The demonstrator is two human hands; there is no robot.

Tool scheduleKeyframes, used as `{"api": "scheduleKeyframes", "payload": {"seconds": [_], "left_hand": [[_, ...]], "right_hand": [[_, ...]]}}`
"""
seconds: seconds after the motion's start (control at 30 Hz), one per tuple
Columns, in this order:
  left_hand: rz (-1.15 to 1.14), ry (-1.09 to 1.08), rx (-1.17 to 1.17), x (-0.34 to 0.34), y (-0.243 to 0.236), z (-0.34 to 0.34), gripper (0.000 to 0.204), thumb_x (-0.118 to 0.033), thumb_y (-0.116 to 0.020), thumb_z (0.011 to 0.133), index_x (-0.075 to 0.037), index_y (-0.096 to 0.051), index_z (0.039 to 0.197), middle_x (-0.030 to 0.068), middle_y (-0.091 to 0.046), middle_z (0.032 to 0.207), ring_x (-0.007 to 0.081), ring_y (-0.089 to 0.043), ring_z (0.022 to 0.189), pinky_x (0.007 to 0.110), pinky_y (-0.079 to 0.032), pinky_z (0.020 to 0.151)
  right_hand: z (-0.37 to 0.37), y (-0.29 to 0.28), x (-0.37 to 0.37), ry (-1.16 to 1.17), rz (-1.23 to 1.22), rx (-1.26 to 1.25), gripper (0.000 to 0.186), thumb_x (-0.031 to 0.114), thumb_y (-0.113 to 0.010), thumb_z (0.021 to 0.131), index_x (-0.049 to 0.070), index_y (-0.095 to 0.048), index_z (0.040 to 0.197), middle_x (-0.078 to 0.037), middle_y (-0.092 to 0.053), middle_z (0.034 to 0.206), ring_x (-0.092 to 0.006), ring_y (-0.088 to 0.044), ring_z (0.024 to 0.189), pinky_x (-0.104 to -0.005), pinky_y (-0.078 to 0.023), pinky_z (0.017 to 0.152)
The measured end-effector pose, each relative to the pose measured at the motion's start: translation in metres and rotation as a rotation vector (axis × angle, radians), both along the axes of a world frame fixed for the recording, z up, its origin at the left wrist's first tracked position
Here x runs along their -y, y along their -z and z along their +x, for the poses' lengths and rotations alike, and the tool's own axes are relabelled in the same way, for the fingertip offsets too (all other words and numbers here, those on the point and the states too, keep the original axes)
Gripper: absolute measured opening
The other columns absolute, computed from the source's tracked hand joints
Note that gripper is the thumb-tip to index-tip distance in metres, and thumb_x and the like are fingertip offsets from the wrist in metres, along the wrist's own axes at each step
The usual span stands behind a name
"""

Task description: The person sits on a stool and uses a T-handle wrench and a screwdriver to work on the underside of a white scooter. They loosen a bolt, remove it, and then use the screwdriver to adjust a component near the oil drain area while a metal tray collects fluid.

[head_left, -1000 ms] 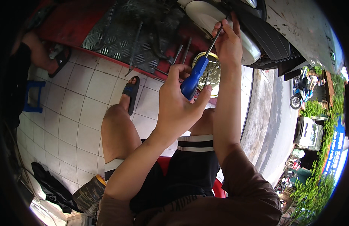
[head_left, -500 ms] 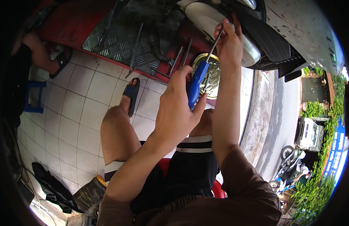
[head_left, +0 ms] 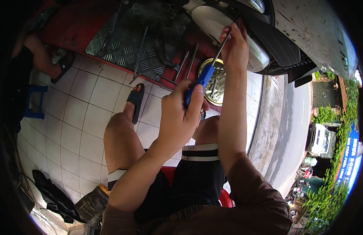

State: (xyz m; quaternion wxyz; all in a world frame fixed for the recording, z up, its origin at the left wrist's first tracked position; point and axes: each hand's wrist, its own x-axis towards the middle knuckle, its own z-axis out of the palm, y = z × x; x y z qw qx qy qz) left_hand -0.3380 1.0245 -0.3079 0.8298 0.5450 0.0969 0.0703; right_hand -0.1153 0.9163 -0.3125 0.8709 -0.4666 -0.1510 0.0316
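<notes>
Just left of the round metal tray [head_left: 217, 103] in the head view, the blue handle of a screwdriver [head_left: 206, 76] is gripped by the left hand [head_left: 179, 109], with the thumb pressed along it. The shaft is carried across the tray's upper part toward the right hand [head_left: 235, 47], by whose fingertips it is pinched near its far end, above and right of the tray. Whether the tip is seated against anything cannot be told, since it is lost near the pale rounded cover [head_left: 210, 21] and the black ribbed panel [head_left: 278, 47], both beyond the tray.

A slip is judged the likeliest trouble: if the handle is pushed or twisted while the tip is steadied only by fingertips, those fingers could be jabbed or the cover scratched. Were both grips loosened, the screwdriver could be dropped onto the loose metal parts [head_left: 216, 80] in the tray, and these could be scattered.

Compared with half a second earlier, the handle is wrapped more fully: the thumb, then held off its lower end, is now laid on it. More of the metal parts is exposed. Far right of the tray, a passing motorbike is no longer seen on the road [head_left: 283, 129].
</notes>
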Motion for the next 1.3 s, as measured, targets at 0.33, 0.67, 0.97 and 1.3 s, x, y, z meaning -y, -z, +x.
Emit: {"api": "scheduleKeyframes", "payload": {"seconds": [0.33, 0.67, 0.97, 1.3], "left_hand": [[0.545, -0.330, 0.172, 0.001, 0.007, 0.001, 0.037, -0.003, -0.071, 0.076, 0.003, -0.054, 0.108, 0.0174, -0.056, 0.095, 0.0263, -0.064, 0.073, 0.033, -0.051, 0.056], [0.447, -0.122, 0.155, 0.010, 0.007, -0.006, 0.025, -0.011, -0.059, 0.093, 0.005, -0.054, 0.111, 0.0088, -0.066, 0.079, 0.0071, -0.054, 0.055, 0.021, -0.039, 0.046], [-0.287, 0.190, 0.044, 0.003, 0.010, -0.003, 0.046, -0.039, -0.028, 0.106, 0.000, -0.048, 0.117, 0.0101, -0.057, 0.082, 0.0067, -0.039, 0.050, 0.020, -0.031, 0.046], [-0.548, 0.235, -0.153, -0.011, 0.001, 0.000, 0.029, -0.024, -0.049, 0.099, -0.002, -0.048, 0.118, 0.0083, -0.057, 0.086, 0.0079, -0.040, 0.055, 0.022, -0.032, 0.053]], "right_hand": [[0.000, -0.002, -0.001, 0.071, -0.111, 0.032, 0.062, 0.003, -0.064, 0.088, -0.001, -0.030, 0.139, -0.013, -0.061, 0.083, -0.0205, -0.062, 0.065, -0.0318, -0.053, 0.056], [0.004, -0.004, 0.006, 0.102, -0.146, 0.064, 0.059, -0.001, -0.064, 0.085, -0.002, -0.034, 0.136, -0.014, -0.061, 0.086, -0.0205, -0.061, 0.066, -0.0324, -0.052, 0.056], [0.000, -0.002, 0.001, -0.003, -0.059, 0.041, 0.068, 0.002, -0.059, 0.090, 0.000, -0.020, 0.146, -0.013, -0.059, 0.081, -0.0225, -0.058, 0.066, -0.0332, -0.048, 0.058], [0.002, 0.003, -0.005, 0.046, -0.005, 0.015, 0.068, 0.004, -0.059, 0.091, -0.003, -0.021, 0.147, -0.012, -0.058, 0.077, -0.0184, -0.058, 0.062, -0.0302, -0.048, 0.054]]}}
